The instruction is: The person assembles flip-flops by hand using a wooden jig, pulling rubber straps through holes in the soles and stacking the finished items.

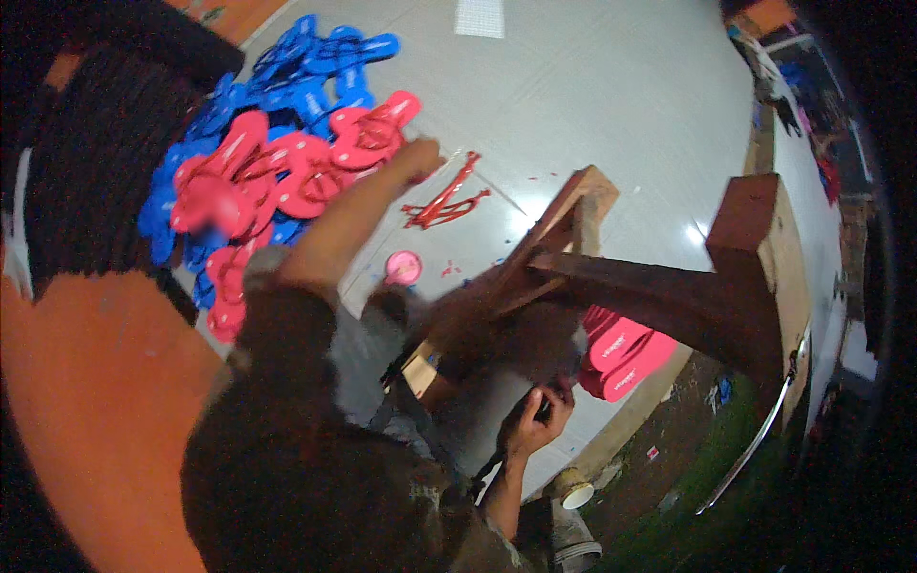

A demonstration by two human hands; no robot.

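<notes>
My left hand (422, 160) reaches forward beside a heap of flip-flops, its fingers curled in; whatever they hold is hidden. The nearest pink flip-flop (368, 134) lies just left of it, on a pile of pink and blue flip-flops. Several loose red flip-flop straps (444, 201) lie on the floor to its right. My right hand (540, 415) is low and closer to my body, its fingers closed around a small dark thing that I cannot make out. A dark wooden bench (650, 282) stands between my hands and the right side.
Blue flip-flops (306, 72) spread at the back left. Pink flip-flops (621, 353) lie under the bench. A small round pink container (403, 267) rests on the pale tiled floor (573, 105). At left stands a dark ridged stack (95, 172); a white cup (577, 494) is at lower right.
</notes>
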